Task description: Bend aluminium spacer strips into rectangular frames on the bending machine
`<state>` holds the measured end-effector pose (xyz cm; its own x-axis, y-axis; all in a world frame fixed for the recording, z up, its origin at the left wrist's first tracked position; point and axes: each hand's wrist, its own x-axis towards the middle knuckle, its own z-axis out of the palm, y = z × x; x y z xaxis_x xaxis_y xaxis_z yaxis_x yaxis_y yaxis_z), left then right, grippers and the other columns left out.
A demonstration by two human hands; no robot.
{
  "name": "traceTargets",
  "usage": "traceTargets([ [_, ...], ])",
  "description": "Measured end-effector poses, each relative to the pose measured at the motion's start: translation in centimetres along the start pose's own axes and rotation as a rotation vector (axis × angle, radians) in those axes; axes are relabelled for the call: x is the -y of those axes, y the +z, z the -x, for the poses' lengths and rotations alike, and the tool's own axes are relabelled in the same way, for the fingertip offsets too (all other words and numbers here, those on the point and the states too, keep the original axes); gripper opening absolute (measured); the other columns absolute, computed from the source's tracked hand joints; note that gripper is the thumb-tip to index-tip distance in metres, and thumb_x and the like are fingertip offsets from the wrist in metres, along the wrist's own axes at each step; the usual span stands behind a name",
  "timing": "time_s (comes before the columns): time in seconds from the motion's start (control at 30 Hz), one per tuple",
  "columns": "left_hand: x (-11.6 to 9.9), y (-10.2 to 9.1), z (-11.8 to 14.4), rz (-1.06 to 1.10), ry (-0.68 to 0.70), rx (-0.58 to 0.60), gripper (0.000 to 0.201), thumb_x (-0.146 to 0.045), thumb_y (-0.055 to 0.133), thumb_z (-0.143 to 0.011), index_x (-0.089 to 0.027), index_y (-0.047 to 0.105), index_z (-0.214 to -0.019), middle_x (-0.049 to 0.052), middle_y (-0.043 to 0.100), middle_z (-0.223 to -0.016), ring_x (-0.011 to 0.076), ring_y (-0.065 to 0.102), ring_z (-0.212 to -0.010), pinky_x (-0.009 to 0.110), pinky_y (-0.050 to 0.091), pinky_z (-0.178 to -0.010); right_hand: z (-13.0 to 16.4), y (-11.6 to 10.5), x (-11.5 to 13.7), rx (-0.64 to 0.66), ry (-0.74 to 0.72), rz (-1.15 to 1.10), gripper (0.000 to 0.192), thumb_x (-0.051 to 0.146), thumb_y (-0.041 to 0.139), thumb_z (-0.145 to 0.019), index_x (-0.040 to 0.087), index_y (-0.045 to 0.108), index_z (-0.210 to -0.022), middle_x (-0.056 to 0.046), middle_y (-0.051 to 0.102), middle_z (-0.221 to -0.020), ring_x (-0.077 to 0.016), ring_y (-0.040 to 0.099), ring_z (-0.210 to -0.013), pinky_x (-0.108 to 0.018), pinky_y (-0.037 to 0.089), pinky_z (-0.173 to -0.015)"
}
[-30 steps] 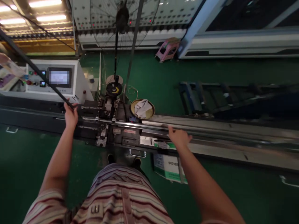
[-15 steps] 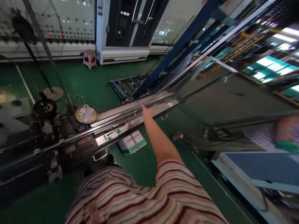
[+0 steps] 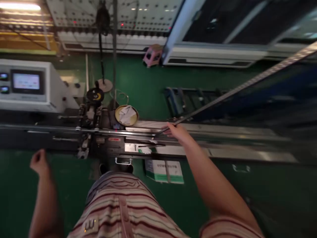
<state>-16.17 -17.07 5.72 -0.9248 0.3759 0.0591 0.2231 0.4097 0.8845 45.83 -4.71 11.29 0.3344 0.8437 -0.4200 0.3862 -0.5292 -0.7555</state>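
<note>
Hands apart: my right hand (image 3: pixel 176 131) grips the long metal strip (image 3: pixel 237 87) at its near end over the machine rail (image 3: pixel 223 152), steadying it; left hand (image 3: pixel 39 162) loosely curled, holding nothing.

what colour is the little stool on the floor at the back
The stool is pink, seen in the head view, on the green floor.

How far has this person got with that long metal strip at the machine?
In hand: the right hand grips one end of the long metal strip, which slants up and away to the right. That end sits at the machine bed, beside the feed head. The left hand hangs free, loosely curled. Whether the strip has entered the head cannot be told.
</note>
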Motion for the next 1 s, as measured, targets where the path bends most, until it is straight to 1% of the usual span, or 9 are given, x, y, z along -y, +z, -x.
traceTargets([
  [0.1, 6.1, -1.4, 2.9, 0.11, -0.088, -0.079, 0.02, -0.032, 0.065, -0.083, -0.013, 0.064, -0.092, 0.001, 0.065, -0.08, 0.0187, 0.061, -0.086, 0.036, 0.052, -0.083, 0.8, 3.9, 1.2, 0.087, -0.067, 0.044, 0.03, 0.034, 0.053, -0.088, 0.016, 0.073, -0.099, -0.012, 0.074, -0.08, -0.0219, 0.073, -0.073, -0.029, 0.056, -0.063],
  [0.17, 9.3, -1.6, 4.6, 0.177, -0.109, -0.063, 0.027, -0.035, 0.067, -0.08, -0.012, 0.066, -0.094, 0.003, 0.067, -0.083, 0.0194, 0.061, -0.085, 0.035, 0.051, -0.081, 1.3, 6.6, 1.9, 0.153, -0.091, 0.067, 0.032, 0.036, 0.052, -0.087, 0.018, 0.071, -0.104, -0.011, 0.074, -0.078, -0.0233, 0.073, -0.074, -0.031, 0.057, -0.063],
  [0.23, 11.6, -1.9, 5.8, 0.231, -0.113, -0.027, 0.034, -0.04, 0.067, -0.079, -0.012, 0.068, -0.098, 0.005, 0.069, -0.086, 0.0202, 0.062, -0.085, 0.034, 0.051, -0.08, 1.8, 9.2, 2.8, 0.234, -0.115, 0.09, 0.033, 0.039, 0.051, -0.086, 0.019, 0.071, -0.103, -0.012, 0.075, -0.082, -0.0235, 0.074, -0.076, -0.03, 0.057, -0.064],
  [0.33, 13.3, -3.1, 6.3, 0.284, -0.106, 0.013, 0.039, -0.047, 0.067, -0.079, -0.014, 0.07, -0.1, 0.008, 0.071, -0.093, 0.0204, 0.063, -0.088, 0.033, 0.05, -0.082, 2.6, 13.5, 4.3, 0.341, -0.136, 0.152, 0.031, 0.042, 0.054, -0.083, 0.019, 0.072, -0.095, -0.013, 0.076, -0.089, -0.0245, 0.075, -0.08, -0.03, 0.057, -0.063],
  [0.43, 14.4, -4.7, 6.4, 0.314, -0.109, 0.054, 0.038, -0.049, 0.067, -0.078, -0.017, 0.072, -0.097, 0.008, 0.072, -0.096, 0.0208, 0.064, -0.09, 0.033, 0.05, -0.086, 3.5, 18.1, 5.8, 0.387, -0.161, 0.192, 0.032, 0.042, 0.056, -0.081, 0.019, 0.073, -0.095, -0.013, 0.076, -0.085, -0.0256, 0.075, -0.08, -0.03, 0.058, -0.062],
  [0.6, 17.3, -7.6, 6.6, 0.342, -0.15, 0.072, 0.035, -0.048, 0.069, -0.076, -0.018, 0.073, -0.093, 0.009, 0.073, -0.098, 0.0225, 0.065, -0.095, 0.037, 0.048, -0.095, 5.8, 25.9, 8.4, 0.439, -0.319, 0.223, 0.036, 0.043, 0.056, -0.08, 0.016, 0.073, -0.096, -0.012, 0.074, -0.075, -0.0234, 0.074, -0.072, -0.029, 0.059, -0.06],
  [0.7, 19.5, -9.4, 6.7, 0.359, -0.195, 0.065, 0.037, -0.05, 0.07, -0.073, -0.018, 0.073, -0.091, 0.01, 0.073, -0.097, 0.0243, 0.065, -0.094, 0.039, 0.048, -0.094, 7.7, 30.2, 10.9, 0.478, -0.353, 0.271, 0.036, 0.042, 0.056, -0.079, 0.015, 0.074, -0.096, -0.011, 0.074, -0.073, -0.0226, 0.074, -0.071, -0.027, 0.058, -0.059],
  [0.87, 21.9, -12.8, 6.2, 0.369, -0.234, 0.099, 0.034, -0.049, 0.071, -0.073, -0.021, 0.073, -0.091, 0.011, 0.073, -0.099, 0.027, 0.066, -0.096, 0.041, 0.049, -0.093, 11.4, 37.3, 15.2, 0.547, -0.363, 0.295, 0.032, 0.036, 0.055, -0.078, 0.015, 0.075, -0.092, -0.01, 0.077, -0.084, -0.0191, 0.074, -0.067, -0.025, 0.058, -0.057],
  [1.0, 22.6, -14.7, 5.1, 0.357, -0.243, 0.158, 0.033, -0.051, 0.071, -0.071, -0.023, 0.073, -0.089, 0.012, 0.073, -0.097, 0.0295, 0.067, -0.095, 0.044, 0.05, -0.093, 14.6, 43.4, 17.5, 0.534, -0.458, 0.265, 0.034, 0.031, 0.05, -0.077, 0.011, 0.075, -0.089, -0.009, 0.074, -0.07, -0.0183, 0.072, -0.06, -0.024, 0.057, -0.053],
])
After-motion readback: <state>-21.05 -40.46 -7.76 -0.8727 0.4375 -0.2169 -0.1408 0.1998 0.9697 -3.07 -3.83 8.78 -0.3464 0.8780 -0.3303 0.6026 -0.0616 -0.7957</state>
